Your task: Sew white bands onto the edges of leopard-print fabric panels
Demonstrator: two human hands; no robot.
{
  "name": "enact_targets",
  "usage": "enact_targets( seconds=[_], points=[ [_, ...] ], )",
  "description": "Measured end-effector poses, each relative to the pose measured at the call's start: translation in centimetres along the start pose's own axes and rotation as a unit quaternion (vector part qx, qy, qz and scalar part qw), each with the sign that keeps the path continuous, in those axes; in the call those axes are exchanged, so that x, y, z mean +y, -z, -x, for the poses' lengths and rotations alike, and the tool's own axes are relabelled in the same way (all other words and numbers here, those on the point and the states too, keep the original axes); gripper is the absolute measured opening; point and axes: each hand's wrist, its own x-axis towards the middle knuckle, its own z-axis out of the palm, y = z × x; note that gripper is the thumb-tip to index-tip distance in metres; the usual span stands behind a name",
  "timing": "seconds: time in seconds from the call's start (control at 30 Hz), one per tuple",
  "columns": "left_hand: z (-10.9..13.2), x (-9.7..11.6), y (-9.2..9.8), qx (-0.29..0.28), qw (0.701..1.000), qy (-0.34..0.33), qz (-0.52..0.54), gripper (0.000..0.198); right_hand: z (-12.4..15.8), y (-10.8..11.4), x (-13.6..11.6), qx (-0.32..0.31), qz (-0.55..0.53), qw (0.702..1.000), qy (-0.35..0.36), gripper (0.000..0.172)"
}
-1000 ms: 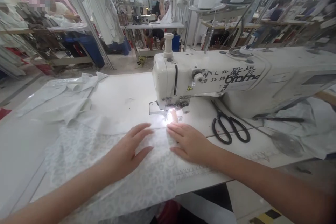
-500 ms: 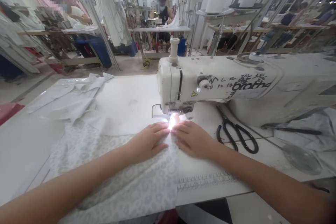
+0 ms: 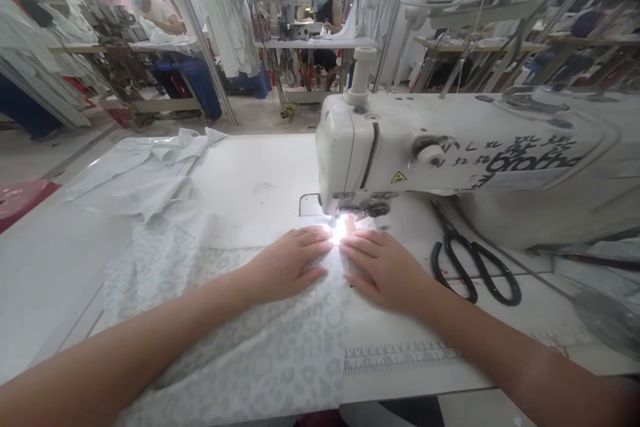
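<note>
Pale fabric with a grey leopard-like print (image 3: 295, 353) lies across the table and runs up to the needle area of a white sewing machine (image 3: 370, 147). My left hand (image 3: 290, 263) rests flat on this fabric, fingertips just left of the brightly lit needle. My right hand (image 3: 387, 267) lies with fingers stretched out at the fabric's right edge, close to the needle on the other side. Glare hides the needle and the fabric edge beneath it.
Black-handled scissors (image 3: 475, 260) lie right of my right hand. A printed ruler scale (image 3: 400, 357) runs along the table's front. More fabric (image 3: 165, 153) is bunched at the far left. Beyond the table, co-workers sit at other machines, one person (image 3: 325, 20) straight ahead.
The view has shifted a little, so the machine and scissors appear farther right. Both hands keep about the same place on the fabric beside the needle.
</note>
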Motion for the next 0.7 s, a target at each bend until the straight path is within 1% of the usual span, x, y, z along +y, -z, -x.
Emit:
enact_targets(
  seconds=[0.1,0.33,0.4,0.47,0.53,0.6,0.7],
  points=[
    [-0.2,-0.6,0.0,-0.005,1.0,0.005,-0.014,0.041,-0.3,0.1,0.0,-0.013,0.014,1.0,-0.014,0.041],
    [-1.1,-1.4,0.1,0.007,1.0,0.012,-0.024,0.039,-0.6,-0.1,0.0,-0.027,0.034,0.998,-0.054,0.051],
    [-1.3,-1.4,0.2,0.009,0.999,0.017,-0.028,0.037,-0.6,0.1,-0.1,-0.019,0.033,0.998,-0.052,0.048],
    [-1.5,-1.4,0.3,0.011,0.999,0.019,-0.028,0.036,-0.3,0.7,-0.1,-0.001,0.032,0.998,-0.052,0.04],
    [-1.5,-1.3,0.3,0.011,0.999,0.019,-0.028,0.035,0.6,1.7,0.0,0.027,0.037,0.997,-0.068,0.032],
    [-1.5,-1.2,0.2,0.011,0.999,0.019,-0.026,0.036,2.4,3.0,0.3,0.054,0.049,0.991,-0.108,0.026],
    [-1.4,-1.1,0.3,0.014,1.0,0.017,-0.015,0.035,6.3,4.5,1.4,0.067,0.078,0.968,-0.23,0.024]
  ],
)
